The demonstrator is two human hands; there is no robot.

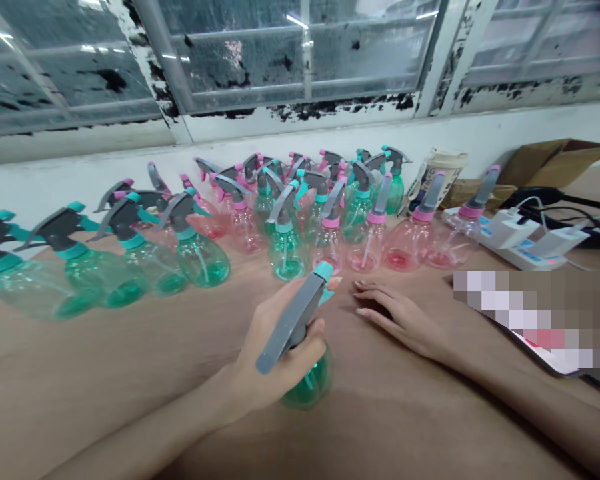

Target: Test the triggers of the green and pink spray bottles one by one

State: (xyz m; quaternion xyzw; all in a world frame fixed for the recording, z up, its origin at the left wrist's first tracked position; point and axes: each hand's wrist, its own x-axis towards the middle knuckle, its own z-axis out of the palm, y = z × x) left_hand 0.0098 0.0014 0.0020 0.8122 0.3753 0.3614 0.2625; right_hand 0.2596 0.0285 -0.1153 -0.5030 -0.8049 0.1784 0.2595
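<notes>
My left hand (pixel 275 353) is wrapped round the neck of a green spray bottle (pixel 313 383) near the middle of the table. Its grey head with a teal nozzle sticks up above my fingers, and the clear green body shows below them. To the right, my right hand (pixel 405 320) lies on the tabletop with its fingers stretched out and nothing in them. Just beyond both hands stand a green spray bottle (pixel 286 253) and a pink spray bottle (pixel 329 250). My palm and fingers hide the held bottle's collar.
Several more green bottles (pixel 200 257) and pink bottles (pixel 410 243) line the table's far side by the wall. At the right are a power strip (pixel 535 257) with white plugs, a paper cup (pixel 437 173), a cardboard box (pixel 555 163), black cables and a partly blurred flat device (pixel 560 360).
</notes>
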